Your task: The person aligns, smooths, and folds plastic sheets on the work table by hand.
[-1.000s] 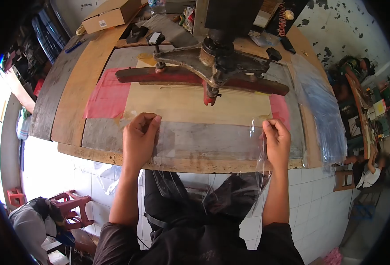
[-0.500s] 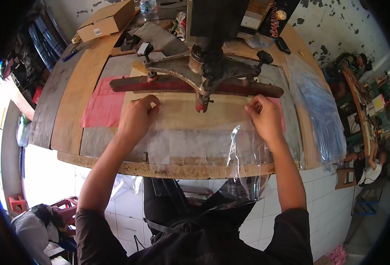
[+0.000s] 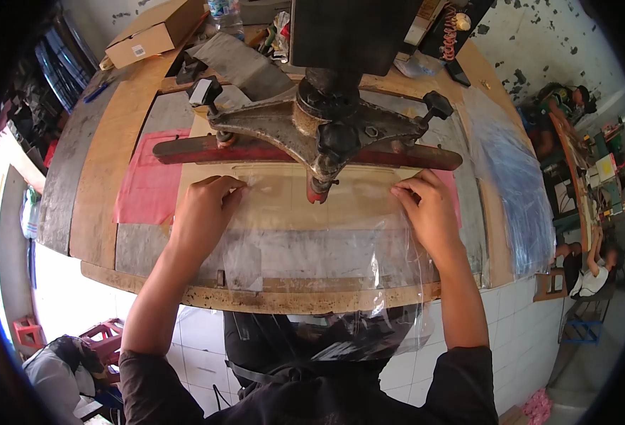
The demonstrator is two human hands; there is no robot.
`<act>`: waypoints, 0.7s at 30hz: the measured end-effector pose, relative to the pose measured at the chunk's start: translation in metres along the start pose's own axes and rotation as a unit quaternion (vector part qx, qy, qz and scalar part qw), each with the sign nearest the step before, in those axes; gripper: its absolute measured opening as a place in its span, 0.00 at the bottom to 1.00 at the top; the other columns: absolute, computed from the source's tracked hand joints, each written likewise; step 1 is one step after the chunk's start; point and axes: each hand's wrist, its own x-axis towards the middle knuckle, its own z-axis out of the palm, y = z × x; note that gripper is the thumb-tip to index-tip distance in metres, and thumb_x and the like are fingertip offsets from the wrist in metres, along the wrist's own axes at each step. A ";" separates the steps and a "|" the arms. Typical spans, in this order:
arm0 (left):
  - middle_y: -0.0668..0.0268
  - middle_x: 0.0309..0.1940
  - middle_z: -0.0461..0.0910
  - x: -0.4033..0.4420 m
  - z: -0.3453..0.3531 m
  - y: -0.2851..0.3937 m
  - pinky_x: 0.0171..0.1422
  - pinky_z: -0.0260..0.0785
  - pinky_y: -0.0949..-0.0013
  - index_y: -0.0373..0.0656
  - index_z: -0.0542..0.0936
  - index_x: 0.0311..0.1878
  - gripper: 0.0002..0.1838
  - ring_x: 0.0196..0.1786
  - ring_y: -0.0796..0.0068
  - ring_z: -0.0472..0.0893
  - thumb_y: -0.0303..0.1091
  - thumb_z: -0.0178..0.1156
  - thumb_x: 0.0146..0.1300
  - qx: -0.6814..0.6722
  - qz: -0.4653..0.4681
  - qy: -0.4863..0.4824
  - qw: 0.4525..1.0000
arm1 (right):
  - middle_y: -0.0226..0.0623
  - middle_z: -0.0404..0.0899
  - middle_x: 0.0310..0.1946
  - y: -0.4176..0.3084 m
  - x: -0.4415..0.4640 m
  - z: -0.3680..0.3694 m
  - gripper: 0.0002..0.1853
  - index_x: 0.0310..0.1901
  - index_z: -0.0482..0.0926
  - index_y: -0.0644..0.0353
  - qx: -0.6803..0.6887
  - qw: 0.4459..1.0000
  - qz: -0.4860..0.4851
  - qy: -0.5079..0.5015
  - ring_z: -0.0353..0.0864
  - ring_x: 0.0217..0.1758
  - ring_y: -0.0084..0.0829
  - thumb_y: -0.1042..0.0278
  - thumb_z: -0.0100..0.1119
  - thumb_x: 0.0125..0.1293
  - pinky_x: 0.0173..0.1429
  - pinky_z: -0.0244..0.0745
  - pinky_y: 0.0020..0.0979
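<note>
A clear plastic sheet stretches across the worktop and hangs over its front edge above my lap. My left hand pinches its far left corner, thumb against fingers. At the far right corner, my right hand grips the sheet in the same way. Both hands are just in front of the long red metal bar of a press. Beneath the sheet lies a tan board. Whether the sheet's far edge reaches under the bar is hard to make out.
Pink cloth shows left of the board. A stack of bluish clear plastic sheets lies at the right. Behind the press are a cardboard box, a plastic bottle and a coiled red cord. Other people sit far right.
The view has shifted, so the press and table appear lower and larger. Both hands keep their pinch on the sheet and sit slightly lower in the picture.
</note>
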 end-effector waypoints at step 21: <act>0.54 0.38 0.85 0.004 -0.016 0.006 0.44 0.77 0.63 0.37 0.88 0.60 0.15 0.33 0.66 0.83 0.26 0.63 0.73 -0.045 -0.055 -0.055 0.996 | 0.45 0.87 0.52 -0.003 0.000 -0.014 0.12 0.57 0.90 0.58 0.033 0.996 0.053 -0.064 0.89 0.51 0.46 0.72 0.64 0.77 0.54 0.82 0.39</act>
